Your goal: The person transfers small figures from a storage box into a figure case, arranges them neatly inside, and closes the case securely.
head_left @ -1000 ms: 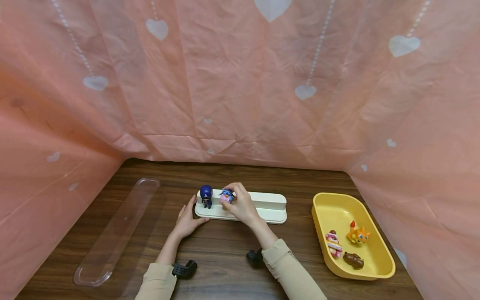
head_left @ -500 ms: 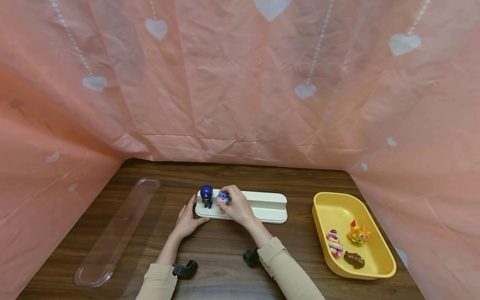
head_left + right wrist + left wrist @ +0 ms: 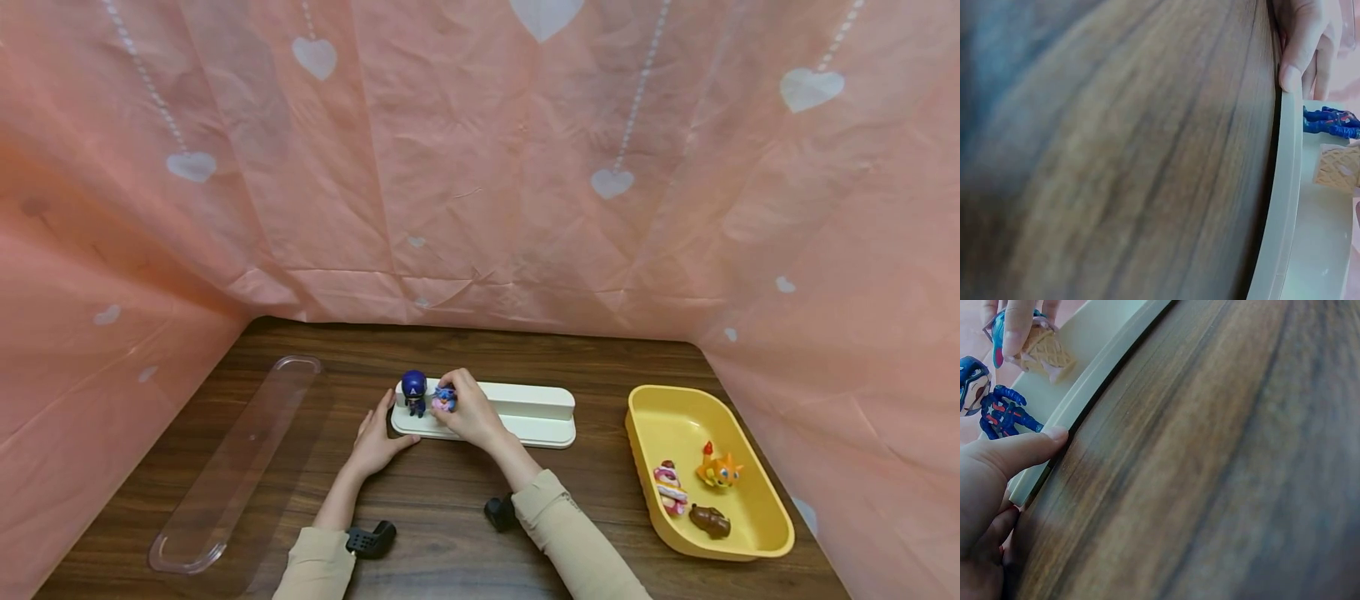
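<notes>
A white stepped stand point(image 3: 525, 414) lies mid-table. A blue helmeted figure point(image 3: 413, 392) stands on its left end, also seen as the blue figure point(image 3: 999, 411) and its legs point(image 3: 1332, 121). My right hand point(image 3: 452, 397) pinches a small pink-and-blue figure point(image 3: 442, 403) with a waffle-cone base point(image 3: 1046, 354) point(image 3: 1339, 166), held at the stand's lower step right beside the blue one. My left hand point(image 3: 372, 443) rests flat at the stand's left end, its thumb point(image 3: 1025, 449) point(image 3: 1299, 45) touching the stand's front edge point(image 3: 1288, 206).
At the right a yellow tray point(image 3: 757, 477) holds a pink figure point(image 3: 667, 487), an orange one point(image 3: 718, 471) and a brown one point(image 3: 708, 521). A clear plastic lid point(image 3: 240, 458) lies on the left. Pink heart-print sheeting point(image 3: 480, 167) walls in the wooden table point(image 3: 442, 492).
My right hand has carried the pink-and-blue figure a little left and down, closer to the blue figure. The left hand has stayed at the stand's end.
</notes>
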A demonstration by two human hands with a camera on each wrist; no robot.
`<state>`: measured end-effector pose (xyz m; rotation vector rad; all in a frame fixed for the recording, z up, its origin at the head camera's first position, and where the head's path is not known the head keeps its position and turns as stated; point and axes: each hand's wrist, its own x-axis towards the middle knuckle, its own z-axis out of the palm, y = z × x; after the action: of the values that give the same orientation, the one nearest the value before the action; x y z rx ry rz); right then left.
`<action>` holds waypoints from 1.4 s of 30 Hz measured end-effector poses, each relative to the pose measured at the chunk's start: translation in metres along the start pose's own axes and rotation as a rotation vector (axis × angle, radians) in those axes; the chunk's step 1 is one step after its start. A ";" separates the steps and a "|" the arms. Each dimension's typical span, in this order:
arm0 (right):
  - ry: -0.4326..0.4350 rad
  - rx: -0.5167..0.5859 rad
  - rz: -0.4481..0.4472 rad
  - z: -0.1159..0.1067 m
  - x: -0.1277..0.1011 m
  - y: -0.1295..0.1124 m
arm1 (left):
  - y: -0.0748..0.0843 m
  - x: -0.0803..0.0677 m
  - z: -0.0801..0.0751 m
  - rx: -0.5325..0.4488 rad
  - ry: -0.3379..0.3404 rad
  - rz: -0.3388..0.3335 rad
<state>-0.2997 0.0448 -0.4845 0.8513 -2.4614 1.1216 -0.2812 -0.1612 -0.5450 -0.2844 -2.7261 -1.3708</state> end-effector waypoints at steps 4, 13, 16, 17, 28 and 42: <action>-0.027 0.002 0.008 0.000 0.002 0.001 | 0.000 0.000 0.000 0.004 0.003 0.004; -0.065 -0.011 0.003 0.000 0.003 -0.002 | 0.000 0.001 0.000 0.003 0.002 0.008; -0.063 -0.015 -0.009 0.001 0.003 -0.002 | 0.000 0.001 0.000 0.001 -0.001 0.002; -0.062 -0.019 -0.014 0.001 0.003 -0.002 | 0.000 0.000 0.000 0.000 -0.002 0.001; -0.116 -0.072 0.014 -0.001 0.005 0.001 | -0.001 0.000 0.001 -0.007 -0.006 -0.004; -0.112 -0.092 -0.034 -0.001 0.007 0.000 | -0.001 0.001 0.001 -0.013 -0.007 0.001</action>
<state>-0.3051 0.0432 -0.4807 0.9491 -2.5564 0.9654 -0.2827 -0.1607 -0.5458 -0.2917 -2.7239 -1.3901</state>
